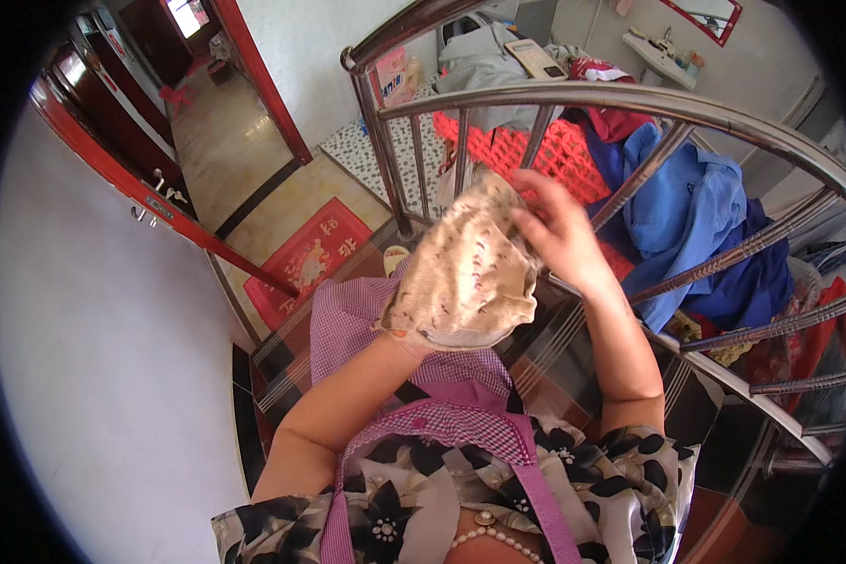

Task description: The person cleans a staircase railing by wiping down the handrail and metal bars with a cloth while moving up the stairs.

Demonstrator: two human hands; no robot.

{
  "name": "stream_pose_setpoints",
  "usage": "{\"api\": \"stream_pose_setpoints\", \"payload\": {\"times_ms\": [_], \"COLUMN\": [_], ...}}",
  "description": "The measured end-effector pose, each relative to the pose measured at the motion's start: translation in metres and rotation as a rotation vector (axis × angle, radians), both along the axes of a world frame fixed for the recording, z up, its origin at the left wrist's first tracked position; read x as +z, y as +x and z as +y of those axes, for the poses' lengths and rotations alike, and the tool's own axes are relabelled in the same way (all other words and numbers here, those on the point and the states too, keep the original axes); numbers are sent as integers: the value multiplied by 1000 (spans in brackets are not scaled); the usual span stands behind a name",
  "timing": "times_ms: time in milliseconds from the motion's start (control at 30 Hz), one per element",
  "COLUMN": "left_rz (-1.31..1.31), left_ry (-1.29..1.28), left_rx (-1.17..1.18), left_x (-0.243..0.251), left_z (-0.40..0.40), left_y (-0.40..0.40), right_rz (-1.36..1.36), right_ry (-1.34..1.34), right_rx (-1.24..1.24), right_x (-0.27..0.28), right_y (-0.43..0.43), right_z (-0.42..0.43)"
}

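Observation:
A beige cloth piece (465, 261) with small dark marks hangs in front of me like a loose bag or cover. Its open end faces me, and my left wrist goes into it, so the cloth hides my left hand. At the cloth's upper right edge is my right hand (553, 218), slightly blurred, with its fingers bent and apart. Whether those fingertips touch the cloth cannot be told. Below the cloth is the purple checked apron (356, 317) that I wear.
A metal stair railing (578, 92) curves close to my right hand. Behind it are a red mesh basket (557, 158), a blue garment (677, 190) and other clothes. A red mat (310, 261) lies near an open door (169, 204) at left. Dark tiled steps (564, 345) lie below me.

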State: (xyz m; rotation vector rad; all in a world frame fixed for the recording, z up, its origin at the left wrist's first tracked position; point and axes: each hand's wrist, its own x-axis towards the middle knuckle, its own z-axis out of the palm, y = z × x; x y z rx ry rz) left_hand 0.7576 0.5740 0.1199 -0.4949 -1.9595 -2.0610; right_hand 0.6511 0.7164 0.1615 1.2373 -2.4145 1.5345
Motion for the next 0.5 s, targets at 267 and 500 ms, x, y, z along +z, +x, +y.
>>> {"api": "stream_pose_setpoints", "payload": {"times_ms": [267, 500], "left_rz": [598, 861], "left_ry": [-591, -581], "left_rx": [525, 466], "left_x": [104, 154], "left_z": [-34, 44], "left_y": [-58, -153], "right_rz": [536, 262], "right_ry": [-1131, -1370], "right_rx": [-558, -81], "right_x": [94, 171], "right_y": [-19, -54], "right_z": [52, 70]}}
